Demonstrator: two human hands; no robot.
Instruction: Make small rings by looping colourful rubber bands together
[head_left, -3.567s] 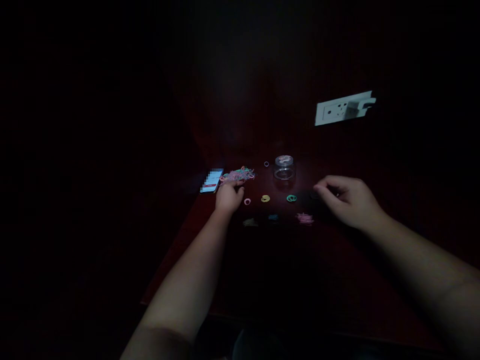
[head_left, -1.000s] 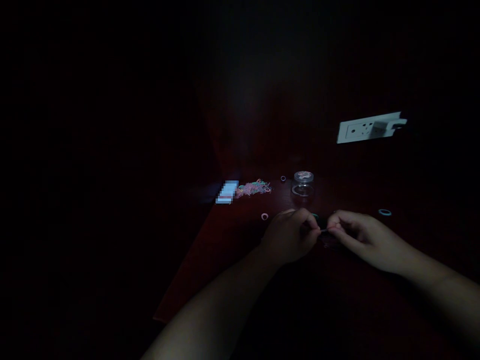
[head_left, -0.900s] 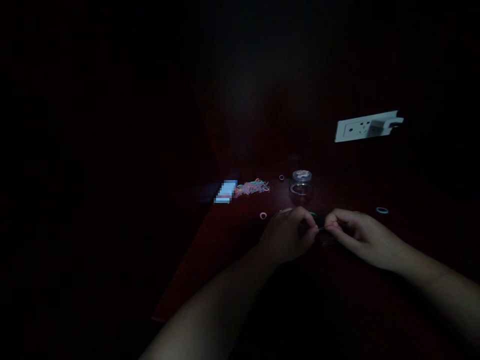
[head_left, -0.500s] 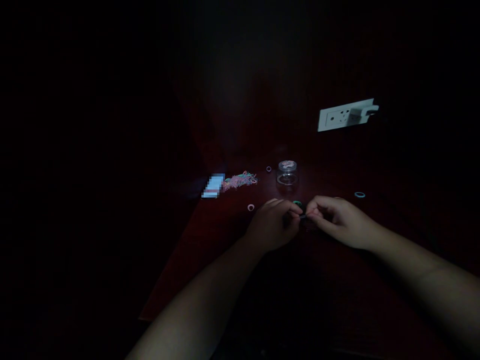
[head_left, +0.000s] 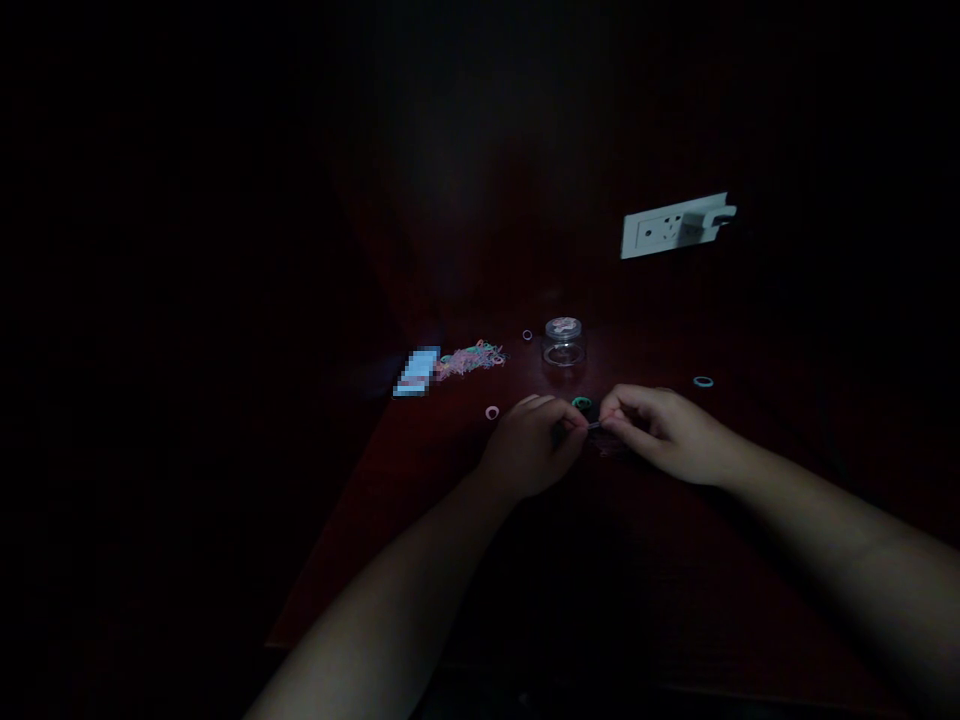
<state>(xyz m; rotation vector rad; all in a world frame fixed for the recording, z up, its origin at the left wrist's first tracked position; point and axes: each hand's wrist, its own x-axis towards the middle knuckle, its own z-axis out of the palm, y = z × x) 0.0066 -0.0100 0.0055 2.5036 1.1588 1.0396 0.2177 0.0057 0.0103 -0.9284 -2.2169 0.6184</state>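
Observation:
My left hand (head_left: 534, 447) and my right hand (head_left: 667, 432) are close together above the dark red table (head_left: 375, 500). Each pinches one end of a small, thin, pale band (head_left: 594, 425) stretched between the fingertips. Just behind it lies a green band (head_left: 581, 402). Below the fingertips, faint pinkish bands show dimly on the table. A pink ring (head_left: 492, 412) rests left of my left hand. Beyond the hands stands a clear round jar (head_left: 564, 350) with a patterned lid.
A pile of colourful bands (head_left: 472, 359) lies beside a lit phone (head_left: 417, 372) at the left edge. A small ring (head_left: 527, 335) sits left of the jar, a blue ring (head_left: 703, 381) at the right. A wall socket (head_left: 671, 228) holds a white plug.
The whole view has shifted slightly, so things appear a little further left. The fingertips of my left hand have closed together, and the pale band between the hands shows more clearly.

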